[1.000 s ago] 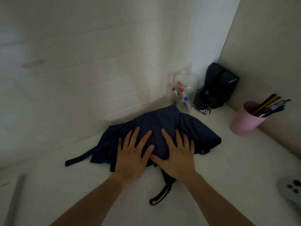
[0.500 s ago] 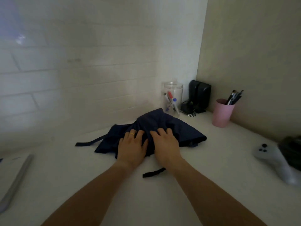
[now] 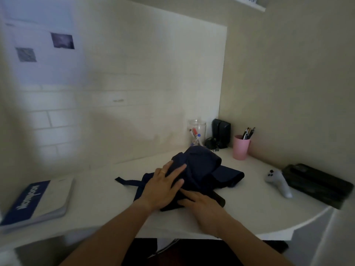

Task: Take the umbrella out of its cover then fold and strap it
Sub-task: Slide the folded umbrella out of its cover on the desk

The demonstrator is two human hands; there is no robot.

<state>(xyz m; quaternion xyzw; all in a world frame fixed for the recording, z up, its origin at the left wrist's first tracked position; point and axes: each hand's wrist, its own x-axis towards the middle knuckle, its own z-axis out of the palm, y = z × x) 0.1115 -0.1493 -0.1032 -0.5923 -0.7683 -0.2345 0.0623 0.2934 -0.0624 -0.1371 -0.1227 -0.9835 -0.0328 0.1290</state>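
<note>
Both hands, left hand [image 3: 163, 186] and right hand [image 3: 203, 203], press flat, fingers spread, on the crumpled navy umbrella [image 3: 203, 169].

We see a home study corner, probably in a bedroom or small home office. A white desk [image 3: 99, 191] with a rounded edge stands in a corner with painted brick on the wall behind it. On it stand a pink cup [image 3: 241, 147] full of pens, a clear jar [image 3: 197, 132] with markers, a dark speaker [image 3: 221, 132], a game controller [image 3: 278, 182] and a blue and white book [image 3: 36, 201]. Photos [image 3: 62, 40] are pinned on the wall.
</note>
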